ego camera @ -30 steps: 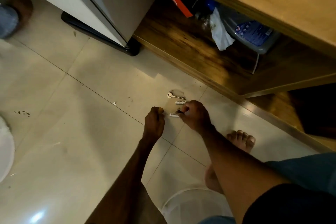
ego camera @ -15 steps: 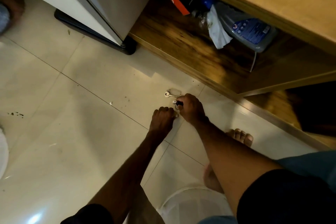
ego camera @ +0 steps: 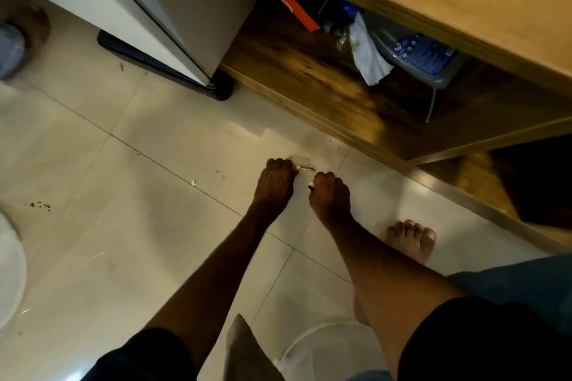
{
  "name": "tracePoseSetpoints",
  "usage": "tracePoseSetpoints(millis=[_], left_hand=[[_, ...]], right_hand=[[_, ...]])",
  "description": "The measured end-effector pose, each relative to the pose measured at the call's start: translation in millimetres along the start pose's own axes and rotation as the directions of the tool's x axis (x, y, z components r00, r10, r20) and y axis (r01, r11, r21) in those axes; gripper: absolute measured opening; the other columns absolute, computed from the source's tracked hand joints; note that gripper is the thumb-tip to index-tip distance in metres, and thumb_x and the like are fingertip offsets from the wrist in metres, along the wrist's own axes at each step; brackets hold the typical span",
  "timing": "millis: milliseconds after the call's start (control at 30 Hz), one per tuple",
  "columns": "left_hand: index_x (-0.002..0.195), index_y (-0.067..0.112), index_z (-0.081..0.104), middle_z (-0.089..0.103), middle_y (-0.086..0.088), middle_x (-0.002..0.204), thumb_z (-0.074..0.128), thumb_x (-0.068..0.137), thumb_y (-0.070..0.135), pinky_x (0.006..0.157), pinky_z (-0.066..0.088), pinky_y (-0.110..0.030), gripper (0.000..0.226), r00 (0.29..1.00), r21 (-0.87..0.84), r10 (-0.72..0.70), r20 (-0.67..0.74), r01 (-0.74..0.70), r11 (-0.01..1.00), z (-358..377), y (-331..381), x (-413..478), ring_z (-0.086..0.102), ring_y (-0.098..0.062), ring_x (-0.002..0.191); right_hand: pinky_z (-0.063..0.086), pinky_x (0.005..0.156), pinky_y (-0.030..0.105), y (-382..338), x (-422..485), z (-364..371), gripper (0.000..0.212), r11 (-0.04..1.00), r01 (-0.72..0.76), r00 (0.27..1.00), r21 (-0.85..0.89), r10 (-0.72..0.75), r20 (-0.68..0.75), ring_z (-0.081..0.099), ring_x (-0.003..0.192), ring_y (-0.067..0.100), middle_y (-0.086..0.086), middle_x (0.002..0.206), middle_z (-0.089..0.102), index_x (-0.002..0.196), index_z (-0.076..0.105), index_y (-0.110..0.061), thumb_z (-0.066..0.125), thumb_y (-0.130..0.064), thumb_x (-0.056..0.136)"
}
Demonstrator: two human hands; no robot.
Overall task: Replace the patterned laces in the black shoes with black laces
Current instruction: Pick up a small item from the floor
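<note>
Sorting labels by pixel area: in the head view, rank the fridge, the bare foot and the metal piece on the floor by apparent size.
1. fridge, though cut off by the frame edge
2. bare foot
3. metal piece, one end hidden at the left hand

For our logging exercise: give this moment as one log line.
left hand grips metal piece | right hand pinches small item | both low over tiled floor
</note>
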State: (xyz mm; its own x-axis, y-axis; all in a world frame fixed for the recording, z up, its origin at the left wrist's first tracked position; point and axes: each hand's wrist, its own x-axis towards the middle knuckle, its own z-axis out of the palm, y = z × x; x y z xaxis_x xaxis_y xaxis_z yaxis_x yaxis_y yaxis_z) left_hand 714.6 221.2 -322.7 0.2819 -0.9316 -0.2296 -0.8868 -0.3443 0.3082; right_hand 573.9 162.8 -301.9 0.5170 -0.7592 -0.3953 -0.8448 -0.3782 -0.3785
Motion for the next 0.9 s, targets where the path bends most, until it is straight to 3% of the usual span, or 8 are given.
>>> tracePoseSetpoints(millis=[67,133,233,400,567,667,900], left_hand=[[0.107,0.003,0.074,0.066,-0.018,0.116,0.04,0.1,0.015,0.078,0.053,-0.042,0.036,1.0,0.022,0.029,0.009,-0.029,0.999,-9.7,5.8,8.2,0.057,-0.037,0.104],[0.112,0.005,0.074,0.06,-0.019,0.133,0.064,0.095,0.014,0.079,0.053,-0.042,0.021,0.994,0.034,0.11,0.009,-0.111,0.993,-7.2,0.4,13.1,0.055,-0.037,0.111],[0.117,0.004,0.072,0.055,-0.018,0.143,0.068,0.095,0.018,0.076,0.054,-0.043,0.026,0.974,0.097,0.22,0.059,-0.225,0.97,3.7,-9.1,20.5,0.056,-0.036,0.109],[0.099,0.008,0.078,0.066,-0.015,0.124,0.075,0.086,0.008,0.065,0.055,-0.036,0.014,0.958,0.232,0.287,0.014,-0.282,0.931,8.5,-5.9,11.2,0.061,-0.03,0.092],[0.101,0.007,0.074,0.065,-0.013,0.106,0.081,0.084,0.011,0.061,0.054,-0.034,0.019,0.989,0.183,0.147,-0.029,-0.139,0.973,12.8,0.4,-3.5,0.059,-0.027,0.085],[0.105,0.011,0.075,0.064,-0.011,0.107,0.074,0.09,0.014,0.065,0.053,-0.034,0.015,0.998,0.18,0.063,0.012,-0.064,0.982,10.5,3.7,-6.7,0.057,-0.028,0.091],[0.101,0.011,0.078,0.069,-0.008,0.099,0.065,0.098,0.027,0.068,0.045,-0.032,0.02,0.966,-0.111,-0.236,0.108,0.248,0.962,5.6,4.1,-16.2,0.059,-0.026,0.094]], right_hand=[[0.054,0.08,0.035,2.2,-1.3,-1.4,0.026,0.996,-0.087,0.995,0.002,0.086,0.056,0.067,0.099,0.031,0.017,0.108,0.065,0.114,0.063,-0.001,0.071,-0.014,0.093],[0.052,0.089,0.035,5.7,-0.9,2.4,0.031,0.988,-0.148,0.988,0.034,0.146,0.059,0.063,0.11,0.031,0.016,0.119,0.062,0.124,0.059,-0.001,0.064,-0.018,0.098],[0.053,0.091,0.034,3.2,-1.0,3.9,0.035,0.985,-0.171,0.985,0.027,0.17,0.043,0.061,0.113,0.03,0.016,0.124,0.06,0.127,0.056,-0.003,0.065,-0.019,0.098],[0.052,0.092,0.032,0.9,-2.7,3.0,0.042,0.986,-0.167,0.985,0.007,0.166,0.05,0.059,0.117,0.029,0.017,0.131,0.055,0.131,0.054,-0.003,0.069,-0.02,0.095],[0.053,0.09,0.031,2.2,-3.9,-5.0,0.04,0.982,-0.185,0.981,0.028,0.183,0.069,0.062,0.115,0.026,0.013,0.123,0.063,0.125,0.057,-0.004,0.073,-0.019,0.092],[0.053,0.088,0.031,0.0,-4.5,-9.7,0.042,0.976,-0.213,0.974,0.04,0.209,0.088,0.064,0.114,0.027,0.013,0.121,0.065,0.123,0.059,-0.004,0.076,-0.022,0.089],[0.057,0.081,0.033,-9.2,0.0,-21.5,0.044,0.927,-0.352,0.93,0.129,0.33,0.163,0.071,0.109,0.029,0.012,0.118,0.073,0.118,0.068,-0.005,0.084,-0.025,0.083]])
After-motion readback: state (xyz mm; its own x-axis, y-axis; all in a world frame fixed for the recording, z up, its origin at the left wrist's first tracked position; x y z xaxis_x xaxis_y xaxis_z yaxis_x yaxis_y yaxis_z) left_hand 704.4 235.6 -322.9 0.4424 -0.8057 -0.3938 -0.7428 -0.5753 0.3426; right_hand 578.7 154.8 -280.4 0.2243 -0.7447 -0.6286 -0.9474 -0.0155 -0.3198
